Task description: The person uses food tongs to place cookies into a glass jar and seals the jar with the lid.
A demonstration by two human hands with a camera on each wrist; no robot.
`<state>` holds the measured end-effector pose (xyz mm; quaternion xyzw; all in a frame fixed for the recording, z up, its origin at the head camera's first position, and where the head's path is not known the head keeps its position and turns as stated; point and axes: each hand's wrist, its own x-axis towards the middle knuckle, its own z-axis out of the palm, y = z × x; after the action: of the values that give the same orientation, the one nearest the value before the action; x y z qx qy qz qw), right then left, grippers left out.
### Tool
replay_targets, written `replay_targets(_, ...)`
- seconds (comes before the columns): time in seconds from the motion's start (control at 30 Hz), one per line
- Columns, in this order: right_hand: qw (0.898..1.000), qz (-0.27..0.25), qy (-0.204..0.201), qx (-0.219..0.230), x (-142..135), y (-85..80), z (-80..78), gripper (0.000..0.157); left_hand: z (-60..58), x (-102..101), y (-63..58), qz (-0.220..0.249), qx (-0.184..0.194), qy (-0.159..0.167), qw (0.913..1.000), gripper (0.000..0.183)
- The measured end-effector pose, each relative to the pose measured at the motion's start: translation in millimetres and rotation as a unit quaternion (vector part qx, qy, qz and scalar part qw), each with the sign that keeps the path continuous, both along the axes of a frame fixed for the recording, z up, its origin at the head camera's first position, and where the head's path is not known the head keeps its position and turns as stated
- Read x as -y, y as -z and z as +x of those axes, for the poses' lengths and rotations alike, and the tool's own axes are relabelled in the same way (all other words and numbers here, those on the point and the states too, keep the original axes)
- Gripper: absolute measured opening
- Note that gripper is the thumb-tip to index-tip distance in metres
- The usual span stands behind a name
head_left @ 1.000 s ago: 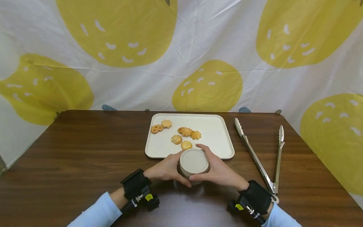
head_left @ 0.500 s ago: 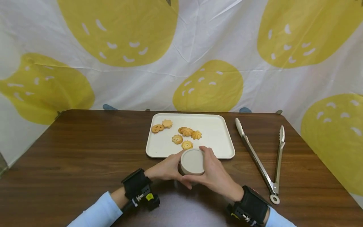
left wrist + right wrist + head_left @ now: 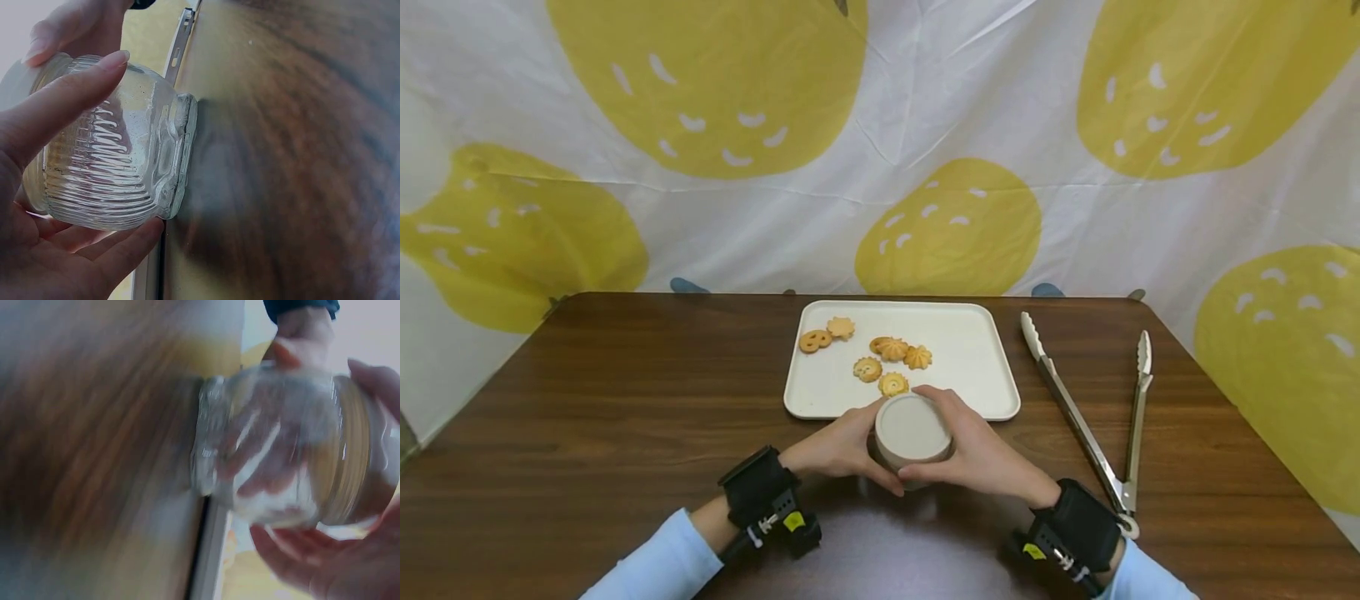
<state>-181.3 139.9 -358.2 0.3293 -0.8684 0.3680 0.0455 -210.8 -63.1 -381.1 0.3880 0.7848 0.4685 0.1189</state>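
A clear ribbed glass jar [image 3: 119, 156] stands upright on the table in front of me, at the tray's near edge. A pale grey round lid [image 3: 913, 428] sits on its top. My left hand [image 3: 844, 446] grips the jar's body from the left, thumb in front and fingers behind. From the right, my right hand [image 3: 981, 450] holds the lid's rim between thumb and fingers, as the head and right wrist views show. Much of the glass is hidden under the lid and hands in the head view; the right wrist view is blurred.
A white tray [image 3: 970, 358] lies behind the jar, with several cookies [image 3: 892, 349] on its left and middle. Metal tongs [image 3: 1086, 429] lie spread to the right. The dark wooden table [image 3: 625, 400] ends at a lemon-patterned cloth [image 3: 760, 225].
My right hand turned about the lid, its wrist swinging down and in, then turned back to nearly its earlier angle. The left hand and the jar stay in place.
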Motion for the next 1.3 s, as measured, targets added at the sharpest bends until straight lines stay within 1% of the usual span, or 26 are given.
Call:
replay_targets(0.1,0.999,-0.010,-0.032,0.041,-5.3,-0.7,-5.6,0.085,0.3,0.3,-0.5,0.000,-0.004,0.003,1.0000,0.089)
replay_targets(0.2,0.995,-0.020,-0.052,0.083,-8.4,-1.4,-8.2,0.087,1.3,0.5,-1.0,-0.001,-0.007,0.004,1.0000,0.089)
replay_targets(0.27,0.993,-0.025,-0.051,0.101,-8.7,-1.2,-7.5,0.089,1.9,0.4,-1.3,-0.002,-0.005,0.002,1.0000,0.089)
replay_targets(0.33,0.994,-0.024,-0.035,0.101,-6.9,-0.3,-5.2,0.092,2.2,0.3,-0.8,-0.004,-0.005,0.001,1.0000,0.089)
replay_targets(0.4,0.996,-0.021,-0.009,0.084,-3.2,1.2,-1.9,0.096,2.0,0.1,-0.2,-0.007,-0.004,-0.001,1.0000,0.089)
replay_targets(0.5,0.999,-0.009,0.038,0.038,5.1,1.9,5.4,0.101,1.6,0.1,0.1,-0.011,-0.002,-0.005,0.9999,0.088)
replay_targets(0.63,0.996,0.017,0.089,-0.024,15.7,0.6,14.9,0.104,2.0,0.2,-1.6,-0.012,0.004,-0.009,0.9999,0.087)
replay_targets(0.7,0.993,0.027,0.107,-0.045,18.9,0.2,17.2,0.103,2.3,0.3,-2.4,-0.009,0.007,-0.009,0.9999,0.086)
replay_targets(0.8,0.990,0.034,0.119,-0.062,20.4,0.7,18.5,0.098,2.2,0.0,-2.4,-0.007,0.011,-0.010,0.9999,0.085)
replay_targets(0.9,0.991,0.036,0.113,-0.066,19.7,1.0,18.2,0.092,2.0,-0.4,-1.7,-0.006,0.015,-0.011,0.9998,0.085)
replay_targets(1.03,0.994,0.028,0.095,-0.049,17.1,-0.2,16.9,0.088,1.9,-0.9,-1.0,-0.011,0.016,-0.016,0.9997,0.085)
replay_targets(1.13,0.996,0.019,0.075,-0.037,14.0,-1.0,14.1,0.087,1.7,-0.9,-0.7,-0.013,0.014,-0.019,0.9996,0.086)
replay_targets(1.3,0.999,0.009,0.034,-0.014,7.2,-2.0,8.1,0.084,1.6,-0.7,-0.5,-0.008,0.001,-0.012,0.9999,0.087)
